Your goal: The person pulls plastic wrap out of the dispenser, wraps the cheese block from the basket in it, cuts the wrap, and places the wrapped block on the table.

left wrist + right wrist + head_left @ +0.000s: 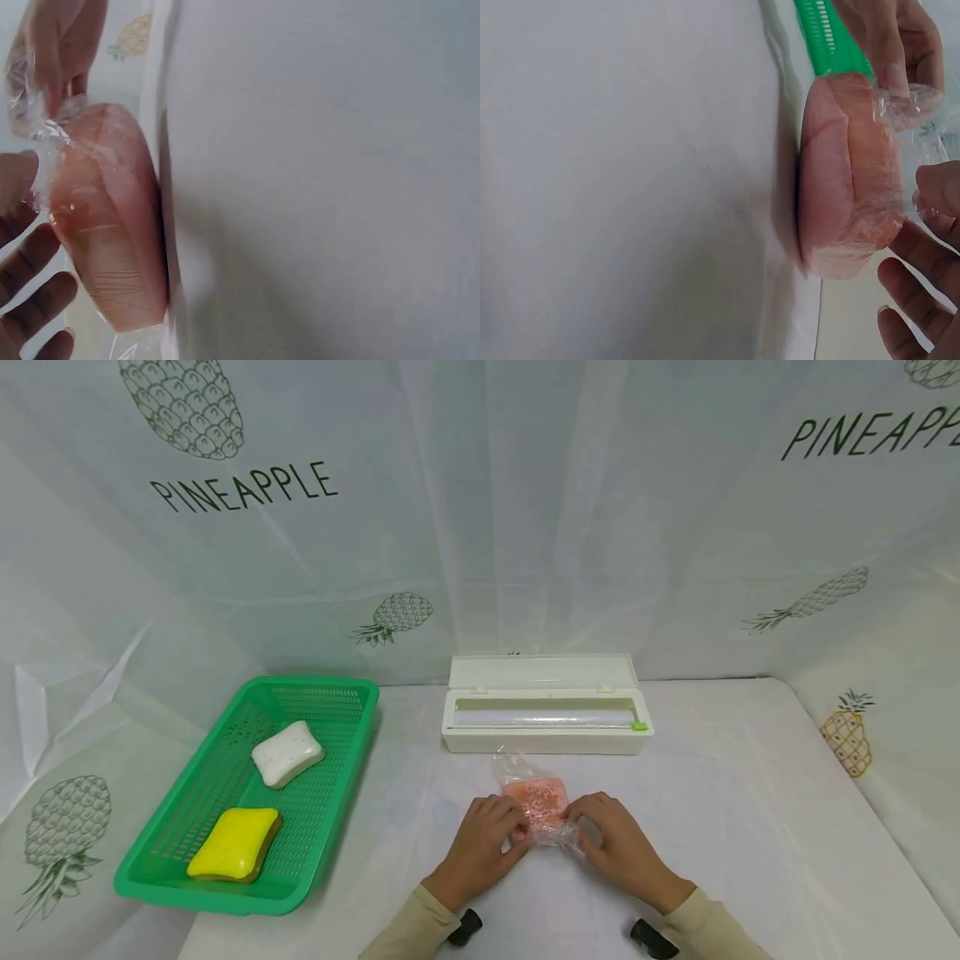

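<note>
A pink-orange block (538, 802), which looks like a sponge or soap bar, lies on the white cloth wrapped in clear cling film (513, 767). At its left edge my left hand (486, 842) pinches the film between thumb and forefinger. My right hand (618, 847) pinches film at the right edge. In the left wrist view, film is bunched along the upper side of the block (112, 217), and the left hand's other fingers (45, 304) are spread beside it. The right wrist view shows folds of film (911, 105) gathered in the left fingertips.
Behind the block stands a white cling film dispenser (547, 742) with its lid raised, a roll inside and a green slider (639, 726). To the left is a green basket (348, 777) holding a white block (288, 754) and a yellow block (235, 843). Pineapple-print curtain (525, 527) hangs behind.
</note>
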`<state>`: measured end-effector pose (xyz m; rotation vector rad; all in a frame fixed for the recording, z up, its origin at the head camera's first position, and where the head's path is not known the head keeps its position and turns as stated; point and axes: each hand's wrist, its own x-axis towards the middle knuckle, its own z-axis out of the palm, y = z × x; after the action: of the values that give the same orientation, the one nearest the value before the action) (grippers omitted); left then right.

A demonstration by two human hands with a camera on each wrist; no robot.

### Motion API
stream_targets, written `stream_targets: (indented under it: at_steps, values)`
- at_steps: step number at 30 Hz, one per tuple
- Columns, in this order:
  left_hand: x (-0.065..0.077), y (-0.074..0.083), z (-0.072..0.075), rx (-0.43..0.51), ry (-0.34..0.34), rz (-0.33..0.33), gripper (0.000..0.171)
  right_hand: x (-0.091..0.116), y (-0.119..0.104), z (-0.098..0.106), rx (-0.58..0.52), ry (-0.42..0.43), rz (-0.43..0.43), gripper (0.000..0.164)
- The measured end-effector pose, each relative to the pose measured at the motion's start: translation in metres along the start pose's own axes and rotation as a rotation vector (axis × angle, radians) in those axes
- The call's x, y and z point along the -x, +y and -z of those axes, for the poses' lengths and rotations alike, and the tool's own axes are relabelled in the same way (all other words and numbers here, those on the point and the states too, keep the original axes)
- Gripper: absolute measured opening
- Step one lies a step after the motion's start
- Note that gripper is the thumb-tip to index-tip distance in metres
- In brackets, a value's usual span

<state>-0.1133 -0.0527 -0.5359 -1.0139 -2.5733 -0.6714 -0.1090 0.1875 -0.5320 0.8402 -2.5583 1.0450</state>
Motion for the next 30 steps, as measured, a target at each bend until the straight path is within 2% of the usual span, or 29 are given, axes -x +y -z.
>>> stream_targets:
  at_steps: [5,9,15,20,24,27,30]
  values:
    - [0.001,-0.002,-0.002,0.068,0.062,0.018,0.006,0.003,0.0,-0.001,0.02,-0.029,0.064,0.034]
    - [0.001,-0.002,-0.002,0.094,0.095,0.042,0.006,0.002,-0.001,-0.004,0.059,-0.032,0.108,0.033]
    - [-0.001,0.002,0.001,0.103,0.083,0.11,0.011,-0.005,-0.002,-0.009,0.129,0.078,0.036,0.014]
    - [-0.003,0.005,0.001,0.092,0.067,0.196,0.013,-0.012,-0.002,-0.014,0.146,0.125,-0.018,0.017]
    - [-0.004,0.006,-0.003,0.089,0.083,0.258,0.02,-0.016,-0.005,-0.016,0.179,0.144,-0.038,0.025]
    - [-0.006,0.007,-0.004,0.072,0.108,0.253,0.028,-0.018,-0.006,-0.017,0.224,0.161,-0.037,0.031]
    - [-0.007,0.008,-0.004,0.035,0.117,0.2,0.03,-0.021,-0.007,-0.016,0.249,0.168,-0.027,0.033]
